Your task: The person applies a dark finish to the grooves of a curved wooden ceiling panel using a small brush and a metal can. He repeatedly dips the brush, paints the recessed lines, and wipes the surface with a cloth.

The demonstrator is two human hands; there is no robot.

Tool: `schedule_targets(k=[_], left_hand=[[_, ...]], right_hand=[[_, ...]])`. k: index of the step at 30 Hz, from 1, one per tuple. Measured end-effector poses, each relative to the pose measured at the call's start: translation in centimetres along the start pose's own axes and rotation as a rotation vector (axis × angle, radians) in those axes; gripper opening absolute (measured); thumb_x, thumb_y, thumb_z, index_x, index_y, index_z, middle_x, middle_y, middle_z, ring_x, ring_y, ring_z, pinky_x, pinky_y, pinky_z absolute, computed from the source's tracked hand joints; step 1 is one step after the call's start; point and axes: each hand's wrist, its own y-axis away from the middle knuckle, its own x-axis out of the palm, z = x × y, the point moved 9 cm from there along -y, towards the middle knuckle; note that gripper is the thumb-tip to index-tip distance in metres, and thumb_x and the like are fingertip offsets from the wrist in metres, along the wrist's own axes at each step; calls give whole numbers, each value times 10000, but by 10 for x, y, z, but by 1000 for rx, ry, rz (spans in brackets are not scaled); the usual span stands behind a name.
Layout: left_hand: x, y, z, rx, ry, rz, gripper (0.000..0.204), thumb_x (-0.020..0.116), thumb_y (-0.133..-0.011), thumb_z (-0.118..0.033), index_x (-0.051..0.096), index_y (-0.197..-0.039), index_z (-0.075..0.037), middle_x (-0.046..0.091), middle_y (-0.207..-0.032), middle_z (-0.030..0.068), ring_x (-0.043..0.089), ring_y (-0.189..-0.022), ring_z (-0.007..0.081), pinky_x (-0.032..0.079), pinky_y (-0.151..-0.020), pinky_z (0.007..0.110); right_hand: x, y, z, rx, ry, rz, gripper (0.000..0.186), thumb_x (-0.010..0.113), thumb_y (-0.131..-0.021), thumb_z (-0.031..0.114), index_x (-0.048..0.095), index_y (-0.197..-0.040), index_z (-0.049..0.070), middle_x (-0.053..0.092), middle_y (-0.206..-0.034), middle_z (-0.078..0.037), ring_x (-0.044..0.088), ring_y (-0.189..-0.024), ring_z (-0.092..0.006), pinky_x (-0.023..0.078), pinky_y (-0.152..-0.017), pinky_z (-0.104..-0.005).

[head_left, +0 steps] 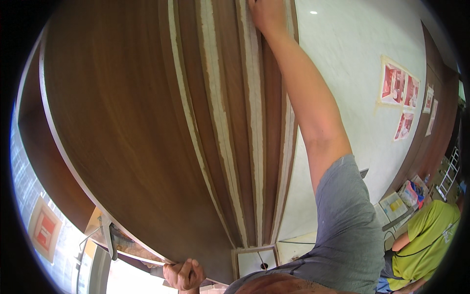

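Observation:
A tall brown wood panel (127, 122) fills the left and middle of the view. Down its right part run several pale strips (218, 93) with rough, smeared edges, between darker brown bands. My right arm stretches up along these strips, and my right hand (268, 17) is at the top edge of the view, against the strips near the white wall. Its fingertips are mostly cut off or turned away, so their grip is hidden. Low down, my left hand (183, 275) is closed, with curled fingers, beside the panel's pale lower edge. What it holds, if anything, does not show.
A white wall (338, 210) with taped-up printed pictures (400, 82) stands to the right. At the lower right is a person in a yellow-green shirt (431, 235), near a ladder (448, 174) and piled materials. A metal bracket-like piece (108, 237) sits by the panel's lower left edge.

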Motion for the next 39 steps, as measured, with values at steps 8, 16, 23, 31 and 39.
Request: schedule_targets(k=[8,16,23,31,39], left_hand=[[0,-3,-3,-29,30,-14,155,764,-785,-34,651,-879,-83,598,-744,54,534,-648,229,458,-646,387],[-1,0,-1,9,12,-11,175,775,-776,-29,657,-893,-85,615,-740,55,540,-632,231,453,-644,384],[-2,-4,-3,18,30,-16,177,778,-772,-27,655,-890,-72,622,-745,64,545,-627,235,451,-644,393],[0,-4,-3,38,49,-38,168,775,-767,-20,661,-883,-60,615,-715,66,543,-588,228,447,-615,376],[-2,-6,-6,46,39,-41,154,771,-763,-19,668,-873,-54,613,-707,62,537,-573,223,439,-601,372]], right_hand=[[16,-33,-11,-14,55,17,263,637,-981,135,726,-1071,-96,690,-1121,-278,661,-1057,-420,530,-951,-471],[-7,28,2,-8,-17,-9,291,640,-991,137,717,-1150,-95,683,-1188,-268,649,-1124,-403,519,-1007,-454],[13,-38,-2,58,67,105,291,625,-1009,142,720,-1154,-91,686,-1189,-265,654,-1120,-390,519,-1009,-450],[-8,23,1,12,43,0,306,631,-1013,154,715,-1169,-95,692,-1171,-266,670,-1078,-403,533,-981,-462],[5,-48,4,39,84,76,277,666,-981,137,721,-1100,-107,690,-1153,-275,679,-1052,-387,548,-937,-467]])
